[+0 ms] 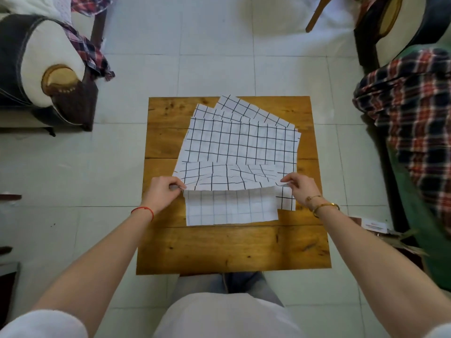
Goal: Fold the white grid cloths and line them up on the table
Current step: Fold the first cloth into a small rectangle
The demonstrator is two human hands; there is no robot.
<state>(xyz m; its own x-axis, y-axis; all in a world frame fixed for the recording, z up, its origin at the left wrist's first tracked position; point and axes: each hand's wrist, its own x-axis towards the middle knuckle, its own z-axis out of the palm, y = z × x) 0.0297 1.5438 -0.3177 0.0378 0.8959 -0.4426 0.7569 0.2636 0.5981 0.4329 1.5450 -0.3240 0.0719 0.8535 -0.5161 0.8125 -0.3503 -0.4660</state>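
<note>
Hands pinching its near corners, left hand (pixel 163 191) and right hand (pixel 299 189), you are lifting a limp, light grid cloth (pixel 234 176) above the table (pixel 231 247).

I see 2 bare arms reaching toward 12 o'clock. My left hand (pixel 163 191) pinches with curled fingers at 9 o'clock. My right hand (pixel 301 189) pinches at 3 o'clock.

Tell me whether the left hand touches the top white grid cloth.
Touching: the head view shows the left hand pinching the top white grid cloth's near corner.
</note>
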